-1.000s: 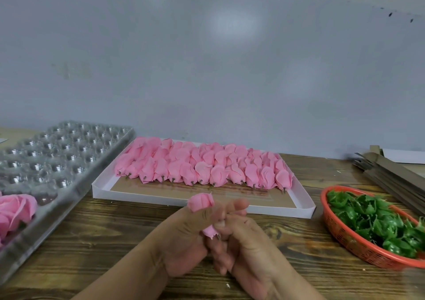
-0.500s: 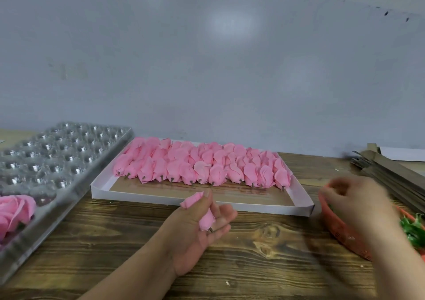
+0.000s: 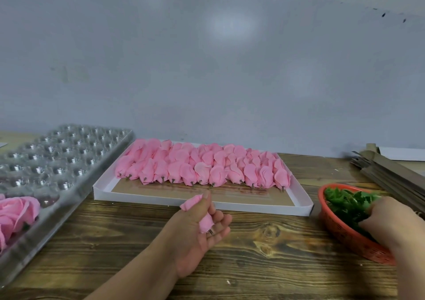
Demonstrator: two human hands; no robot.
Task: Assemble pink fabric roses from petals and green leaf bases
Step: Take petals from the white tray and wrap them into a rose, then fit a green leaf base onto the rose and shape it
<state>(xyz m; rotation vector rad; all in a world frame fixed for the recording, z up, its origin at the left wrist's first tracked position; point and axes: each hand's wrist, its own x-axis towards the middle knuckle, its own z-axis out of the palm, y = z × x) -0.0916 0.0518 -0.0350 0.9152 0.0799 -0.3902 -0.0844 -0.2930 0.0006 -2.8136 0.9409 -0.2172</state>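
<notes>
Shallow box (image 3: 305, 210) of petal bundles (image 3: 202, 168) mid-desk (image 3: 264, 253), cavity tray (image 3: 69, 161) to its left holding finished roses (image 3: 16, 214) at its near end, basket (image 3: 345, 237) of leaf bases (image 3: 347, 204) to its right, flat strips (image 3: 391, 177) behind the basket

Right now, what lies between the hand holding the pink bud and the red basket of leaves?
In the head view, only bare wooden tabletop separates the left hand from the red basket.
</notes>
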